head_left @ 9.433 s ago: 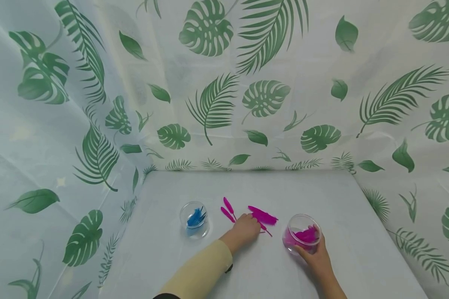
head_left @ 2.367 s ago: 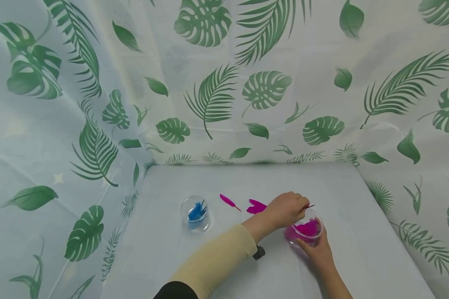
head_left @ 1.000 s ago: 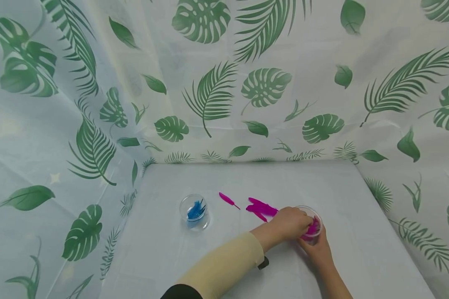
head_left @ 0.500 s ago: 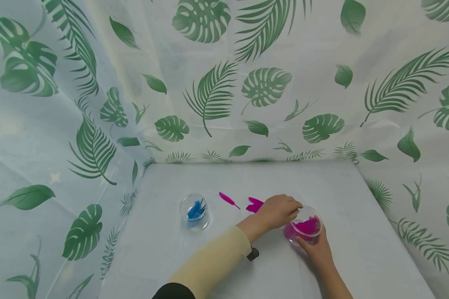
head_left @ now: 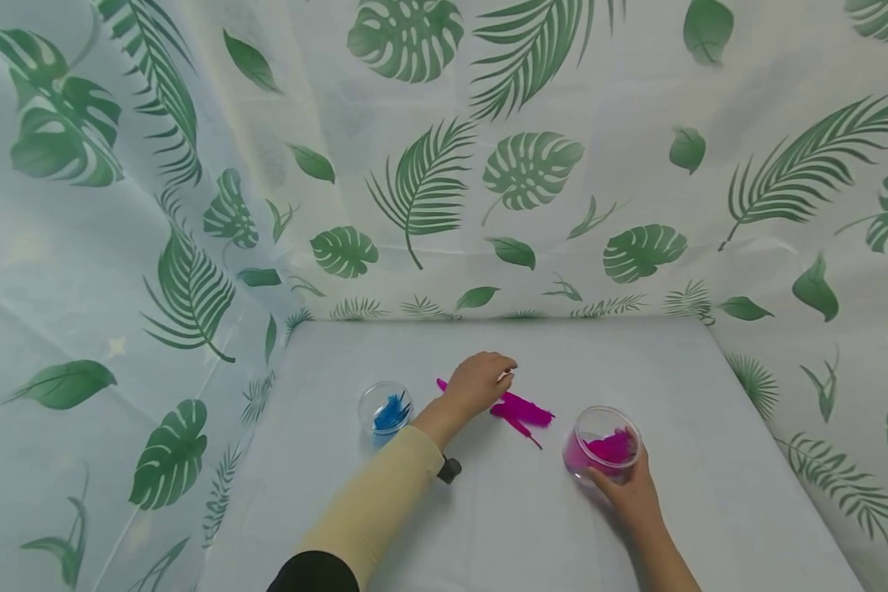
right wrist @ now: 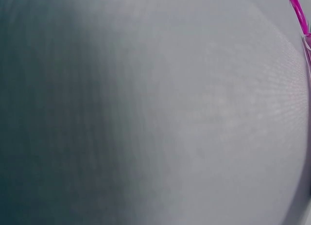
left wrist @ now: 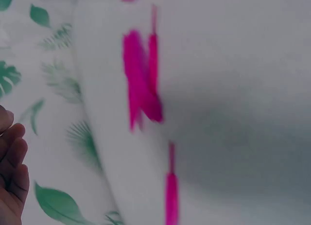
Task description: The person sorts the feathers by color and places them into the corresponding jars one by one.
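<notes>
My left hand [head_left: 478, 383] hovers over the table above the magenta feathers, its fingers loosely bent with nothing seen between them. In the left wrist view its fingers [left wrist: 14, 157] show at the left edge, apart from the feathers. A lone magenta feather [left wrist: 171, 198] lies there; in the head view my hand hides most of it. Just right of that hand, a few overlapping magenta feathers [head_left: 525, 409] lie on the table. My right hand [head_left: 636, 493] grips a clear round jar [head_left: 571, 448] from its right side. Magenta feathers [head_left: 611, 448] fill its lower part.
A second clear jar [head_left: 370, 400] with blue feathers [head_left: 391, 413] stands on the left, partly behind my left forearm. The white table [head_left: 562, 353] ends at a leaf-patterned curtain [head_left: 533, 230] at the back and sides.
My left hand dipped into the right jar, came out, and swung left over the table feathers. Of two small feathers at the left earlier, one remains. The right hand keeps holding its jar.
</notes>
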`<state>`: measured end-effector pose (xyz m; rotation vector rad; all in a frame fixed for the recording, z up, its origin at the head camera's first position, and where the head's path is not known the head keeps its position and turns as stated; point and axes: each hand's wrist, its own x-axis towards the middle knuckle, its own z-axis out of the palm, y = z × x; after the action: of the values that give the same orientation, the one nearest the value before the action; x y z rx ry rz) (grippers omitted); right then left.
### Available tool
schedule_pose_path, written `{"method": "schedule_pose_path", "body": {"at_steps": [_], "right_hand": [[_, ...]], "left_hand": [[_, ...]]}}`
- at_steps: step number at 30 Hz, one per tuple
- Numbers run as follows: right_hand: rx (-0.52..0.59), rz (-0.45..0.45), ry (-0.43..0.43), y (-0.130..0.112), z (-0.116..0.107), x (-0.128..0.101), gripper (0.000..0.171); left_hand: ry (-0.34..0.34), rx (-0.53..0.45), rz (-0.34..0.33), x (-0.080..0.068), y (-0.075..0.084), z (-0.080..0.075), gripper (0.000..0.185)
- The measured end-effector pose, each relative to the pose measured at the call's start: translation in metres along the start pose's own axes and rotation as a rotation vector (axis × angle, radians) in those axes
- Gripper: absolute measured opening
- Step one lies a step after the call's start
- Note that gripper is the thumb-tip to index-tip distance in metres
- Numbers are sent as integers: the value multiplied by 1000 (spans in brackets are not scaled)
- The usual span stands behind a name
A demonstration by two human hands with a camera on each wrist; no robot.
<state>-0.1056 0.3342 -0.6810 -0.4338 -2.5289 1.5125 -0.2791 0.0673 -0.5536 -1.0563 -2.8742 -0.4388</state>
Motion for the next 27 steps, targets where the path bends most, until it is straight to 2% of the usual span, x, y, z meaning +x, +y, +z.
{"method": "schedule_pose_path", "body": {"at_steps": [3, 7, 14, 17, 21, 27], "right_hand": [[-7, -1, 2, 0, 0, 0, 113], [-11, 10, -3, -2, -1, 0, 113], [-6, 25, -11, -1, 0, 1, 113], [2, 35, -12, -1, 0, 1, 114], [6, 40, -14, -1, 0, 0, 114], [5, 36, -16, -4, -1, -1, 114]], "left_hand": [[-40, 22, -43, -8, -19, 4, 27], [-74, 77, -56, -13, -35, 10, 26], [-261, 272, -61, -19, -43, 24, 20], [-319, 335, -59, -24, -44, 32, 18], [-333, 383, -58, -29, -45, 40, 20], [-340, 372, -97, -37, -52, 51, 21]]}}
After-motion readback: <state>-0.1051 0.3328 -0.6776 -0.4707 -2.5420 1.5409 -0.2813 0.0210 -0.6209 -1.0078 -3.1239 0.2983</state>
